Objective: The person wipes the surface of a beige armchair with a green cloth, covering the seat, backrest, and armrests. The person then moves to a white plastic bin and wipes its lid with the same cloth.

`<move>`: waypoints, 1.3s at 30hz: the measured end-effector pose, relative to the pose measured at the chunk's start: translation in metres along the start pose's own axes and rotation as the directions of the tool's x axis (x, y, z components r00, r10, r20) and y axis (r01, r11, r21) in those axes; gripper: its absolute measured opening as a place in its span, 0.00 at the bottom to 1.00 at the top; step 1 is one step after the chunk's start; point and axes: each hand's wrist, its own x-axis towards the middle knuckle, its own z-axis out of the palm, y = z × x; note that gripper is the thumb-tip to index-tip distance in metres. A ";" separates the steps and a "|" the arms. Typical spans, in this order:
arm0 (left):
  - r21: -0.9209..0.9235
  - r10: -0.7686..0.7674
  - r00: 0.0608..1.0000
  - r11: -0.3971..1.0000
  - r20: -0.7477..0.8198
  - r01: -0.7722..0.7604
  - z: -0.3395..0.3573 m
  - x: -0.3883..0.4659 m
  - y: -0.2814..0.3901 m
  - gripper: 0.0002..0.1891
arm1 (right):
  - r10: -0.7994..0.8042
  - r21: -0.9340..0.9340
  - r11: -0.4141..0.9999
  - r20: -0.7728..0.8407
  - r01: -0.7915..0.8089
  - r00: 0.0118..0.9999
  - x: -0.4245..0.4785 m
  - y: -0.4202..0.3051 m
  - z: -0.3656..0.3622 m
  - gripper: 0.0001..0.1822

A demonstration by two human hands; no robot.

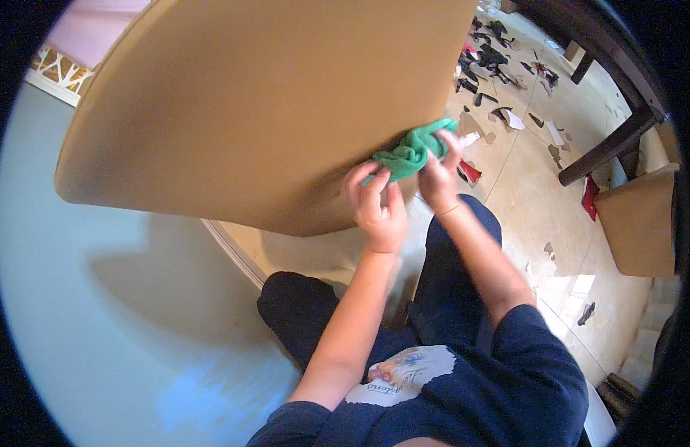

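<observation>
A bunched green cloth (407,156) is held between both my hands, just in front of a large tan upholstered panel (255,112). My left hand (380,209) pinches the cloth's near end between thumb and fingers. The far end is gripped by my right hand (439,176), which looks slightly blurred. Behind the cloth, the panel's lower right part lies in shadow; whether the cloth touches it I cannot tell. The panel has a rounded corner at lower left, and its top runs out of view.
Black, red and white scraps (490,58) litter the tiled floor (507,195) on the right. A dark wooden furniture leg (607,148) slants there, near a tan box-like piece (638,223). On the left is a pale blue wall (54,251). My knees (297,290) are below the panel.
</observation>
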 end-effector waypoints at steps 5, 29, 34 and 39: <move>0.182 0.053 0.994 0.981 0.098 -0.071 -0.017 -0.015 -0.041 0.14 | 0.555 0.122 0.824 0.021 -0.553 0.832 -0.075 -0.097 0.061 0.27; 0.567 0.031 0.959 0.801 0.281 -0.191 -0.113 0.293 0.117 0.22 | -0.141 0.000 0.987 0.484 0.161 0.864 0.348 -0.158 -0.072 0.30; 0.546 0.205 0.947 0.778 0.249 -0.312 -0.118 0.287 0.123 0.15 | -0.268 0.033 0.963 0.229 0.267 0.936 0.340 -0.162 -0.075 0.25; 0.546 0.257 0.926 0.750 0.277 -0.372 -0.130 0.265 0.129 0.10 | -0.282 0.028 0.958 0.272 0.285 0.920 0.324 -0.171 -0.088 0.16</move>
